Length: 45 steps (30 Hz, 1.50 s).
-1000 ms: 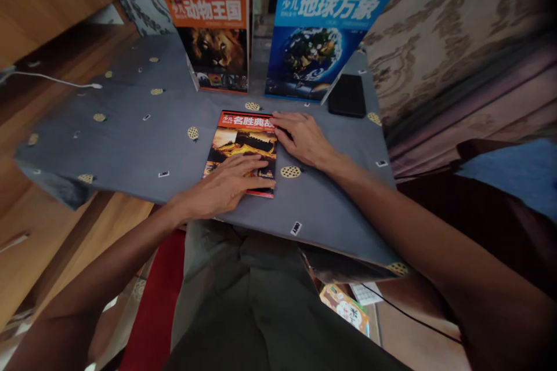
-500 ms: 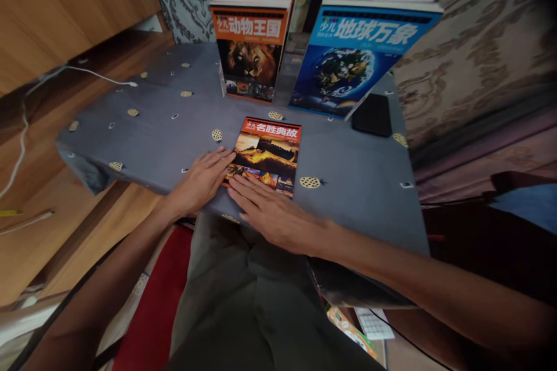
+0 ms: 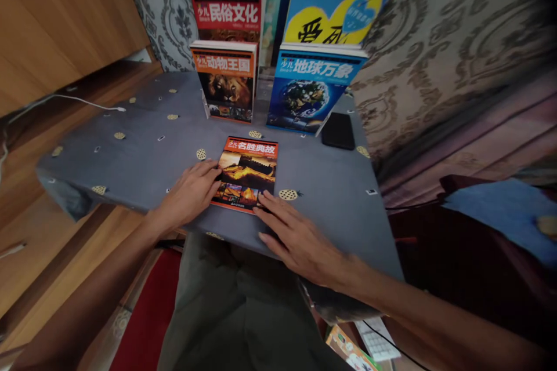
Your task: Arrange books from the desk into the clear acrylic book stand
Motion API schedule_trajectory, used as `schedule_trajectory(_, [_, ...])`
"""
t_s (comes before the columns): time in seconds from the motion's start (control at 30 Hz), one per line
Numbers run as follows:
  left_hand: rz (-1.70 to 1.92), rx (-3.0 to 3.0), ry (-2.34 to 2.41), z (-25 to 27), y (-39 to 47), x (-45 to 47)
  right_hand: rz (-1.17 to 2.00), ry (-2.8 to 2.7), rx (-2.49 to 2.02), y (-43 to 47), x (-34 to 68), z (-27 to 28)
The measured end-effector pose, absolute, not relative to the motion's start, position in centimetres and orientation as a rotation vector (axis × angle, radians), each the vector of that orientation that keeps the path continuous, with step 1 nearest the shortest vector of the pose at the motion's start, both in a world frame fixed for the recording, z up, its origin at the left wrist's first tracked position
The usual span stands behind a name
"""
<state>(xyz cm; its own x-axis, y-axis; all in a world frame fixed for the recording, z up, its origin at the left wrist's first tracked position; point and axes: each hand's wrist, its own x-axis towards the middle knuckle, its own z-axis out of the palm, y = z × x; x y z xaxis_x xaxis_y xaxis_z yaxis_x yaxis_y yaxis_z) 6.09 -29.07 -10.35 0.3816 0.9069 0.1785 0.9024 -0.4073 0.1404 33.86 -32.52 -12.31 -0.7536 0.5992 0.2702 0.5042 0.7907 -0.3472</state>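
Note:
A closed book (image 3: 248,171) with an orange title band and a golden wall picture lies flat near the table's front edge. My left hand (image 3: 191,192) rests flat beside it, its fingertips touching the book's left edge. Over the lower right corner of the cover lie the fingertips of my right hand (image 3: 300,237), fingers stretched out and a little apart. Neither hand grips anything. Behind the book stand an orange lion book (image 3: 228,84) and a blue earth book (image 3: 307,93), both upright on a rack.
A black phone (image 3: 338,131) lies right of the blue book. Taller books, one red (image 3: 228,14) and one blue and yellow (image 3: 335,14), rise behind. A white cable (image 3: 87,102) crosses the table's (image 3: 143,156) left part. Wallpapered wall (image 3: 404,69) borders the right.
The view has tilted up, showing more of the rear books. My right hand has slid toward the right, uncovering more of the cover's lower part. My left hand stays at the left edge.

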Motion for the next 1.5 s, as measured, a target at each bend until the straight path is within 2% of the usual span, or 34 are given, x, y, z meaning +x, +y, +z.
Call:
schedule_trajectory(0.23, [0.165,2.661,1.804,-8.6,-25.9,8.7,0.638,-2.714,-0.626,-32.2,29.4,-10.4])
schedule_trajectory(0.4, [0.106,2.681,1.776,-8.3,-24.7,8.9,0.902,-2.516,-0.410,-29.5,28.2,-10.6])
schedule_trajectory(0.47, [0.173,2.715,1.680,-8.6,-24.6,9.5,0.876,-2.345,-0.544,-27.7,28.9,-10.9])
schedule_trajectory(0.6, [0.288,2.763,1.588,-9.2,-24.8,11.9,0.625,-1.985,-0.975,-23.8,31.8,-11.2])
schedule_trajectory(0.77, [0.160,2.847,1.669,-9.2,-24.8,14.8,0.485,-1.979,-1.202,-21.0,34.1,-11.6])
schedule_trajectory(1.27, [-0.211,2.750,1.771,-7.0,-23.8,17.3,0.446,-1.996,-1.245,-20.3,34.7,-12.4])
schedule_trajectory(1.5, [-0.199,2.778,1.754,-7.6,-23.9,17.5,0.515,-1.857,-1.237,-20.2,35.0,-11.6])
